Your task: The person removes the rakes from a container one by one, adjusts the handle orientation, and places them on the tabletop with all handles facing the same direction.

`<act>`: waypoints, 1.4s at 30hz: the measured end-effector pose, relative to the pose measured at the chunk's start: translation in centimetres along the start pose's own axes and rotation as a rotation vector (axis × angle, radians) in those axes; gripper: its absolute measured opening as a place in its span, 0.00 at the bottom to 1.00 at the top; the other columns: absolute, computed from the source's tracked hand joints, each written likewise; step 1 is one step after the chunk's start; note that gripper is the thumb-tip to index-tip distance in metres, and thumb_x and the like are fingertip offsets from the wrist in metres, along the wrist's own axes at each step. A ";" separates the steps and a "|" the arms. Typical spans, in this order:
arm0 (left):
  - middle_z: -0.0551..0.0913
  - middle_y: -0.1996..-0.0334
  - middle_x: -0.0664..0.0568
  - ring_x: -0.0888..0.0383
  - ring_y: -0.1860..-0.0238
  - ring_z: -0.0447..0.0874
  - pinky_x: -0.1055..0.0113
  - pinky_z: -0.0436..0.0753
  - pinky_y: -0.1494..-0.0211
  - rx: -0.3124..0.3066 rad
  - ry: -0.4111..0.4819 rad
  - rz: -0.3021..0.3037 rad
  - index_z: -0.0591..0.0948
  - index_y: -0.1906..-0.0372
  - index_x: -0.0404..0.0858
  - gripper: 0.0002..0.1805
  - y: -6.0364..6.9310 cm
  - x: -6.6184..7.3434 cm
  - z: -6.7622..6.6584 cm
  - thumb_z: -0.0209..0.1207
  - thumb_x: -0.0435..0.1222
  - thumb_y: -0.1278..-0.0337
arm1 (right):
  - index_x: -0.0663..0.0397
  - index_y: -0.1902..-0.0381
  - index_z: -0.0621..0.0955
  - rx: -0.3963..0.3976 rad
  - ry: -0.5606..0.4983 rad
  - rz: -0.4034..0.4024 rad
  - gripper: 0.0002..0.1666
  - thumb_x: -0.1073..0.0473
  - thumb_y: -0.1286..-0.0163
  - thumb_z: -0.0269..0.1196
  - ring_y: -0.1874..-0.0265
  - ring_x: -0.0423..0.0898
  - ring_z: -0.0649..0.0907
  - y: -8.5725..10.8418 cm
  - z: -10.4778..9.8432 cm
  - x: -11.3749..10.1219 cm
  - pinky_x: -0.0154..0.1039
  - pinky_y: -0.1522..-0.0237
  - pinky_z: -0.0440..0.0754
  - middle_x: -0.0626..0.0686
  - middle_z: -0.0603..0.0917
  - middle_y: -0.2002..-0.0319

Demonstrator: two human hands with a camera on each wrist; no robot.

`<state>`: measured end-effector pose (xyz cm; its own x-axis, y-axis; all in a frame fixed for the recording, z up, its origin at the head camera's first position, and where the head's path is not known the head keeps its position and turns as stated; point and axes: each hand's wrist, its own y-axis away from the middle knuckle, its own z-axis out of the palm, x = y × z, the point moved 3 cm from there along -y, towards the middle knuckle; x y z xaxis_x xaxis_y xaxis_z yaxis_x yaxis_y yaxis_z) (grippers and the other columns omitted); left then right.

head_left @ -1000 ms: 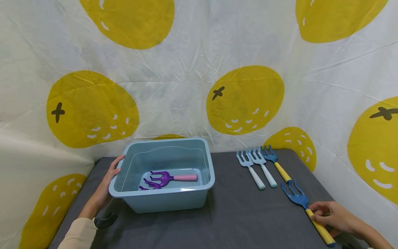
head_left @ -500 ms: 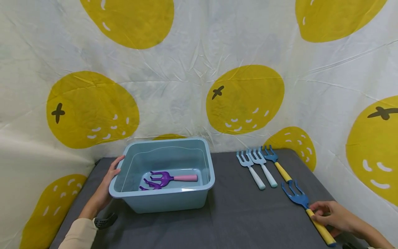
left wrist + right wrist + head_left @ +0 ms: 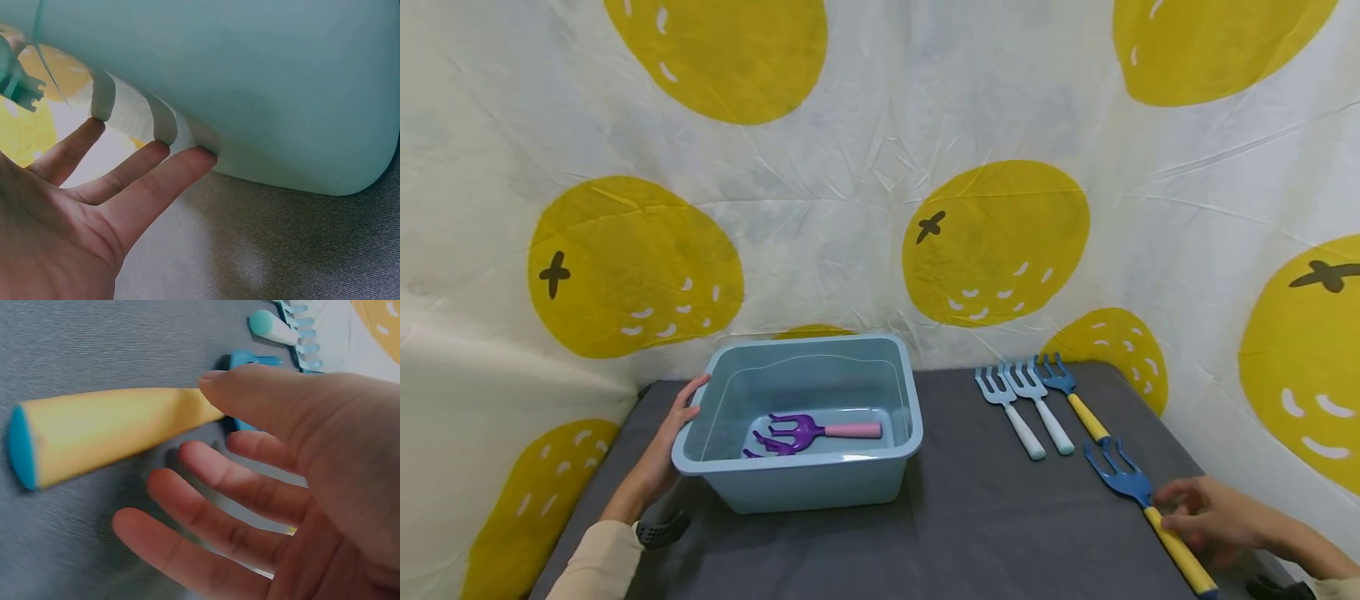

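Behind everything in front of you, a white cloth (image 3: 850,250) printed with big yellow fruit hangs along the bench's back edge. The bench (image 3: 1000,525) has a dark grey cover. Your light blue tub (image 3: 805,486) stands toward its left side, close to the back edge. Near the right edge lies the closer blue fork (image 3: 1177,548), its yellow handle slanting toward the front. The farther blue fork (image 3: 1084,413), also yellow-handled, lies by the back right corner; to its left are the right pale blue fork (image 3: 1042,406) and the left pale blue fork (image 3: 1009,407), tines toward the back edge. Inside the tub lie a pink-handled purple fork (image 3: 807,432) and a second purple fork (image 3: 778,447), partly hidden by the front wall. Your left hand (image 3: 662,446) has its fingers spread and nearly straight — fingertips against the tub's left side. Your right hand (image 3: 1213,517) is at the closer blue fork, fingers loosely bent, not wrapped round the handle — whether the thumb touches it, you cannot tell.
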<state>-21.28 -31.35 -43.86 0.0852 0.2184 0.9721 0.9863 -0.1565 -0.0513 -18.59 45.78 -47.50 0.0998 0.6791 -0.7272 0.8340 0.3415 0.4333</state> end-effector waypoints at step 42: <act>0.34 0.18 0.46 0.31 0.27 0.48 0.25 0.56 0.31 0.025 -0.014 0.014 0.44 0.18 0.61 0.33 0.0 -0.6 0.2 0.36 0.54 0.21 | 0.56 0.33 0.75 0.139 0.554 -0.534 0.35 0.51 0.34 0.72 0.57 0.48 0.88 -4.8 -6.3 -25.5 0.36 0.58 0.84 0.54 0.85 0.50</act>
<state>-21.32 -31.26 -44.48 0.1009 0.2296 0.9680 0.9883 -0.1353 -0.0709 -28.59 30.90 -27.71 -0.5892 0.6836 -0.4309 0.7566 0.6538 0.0026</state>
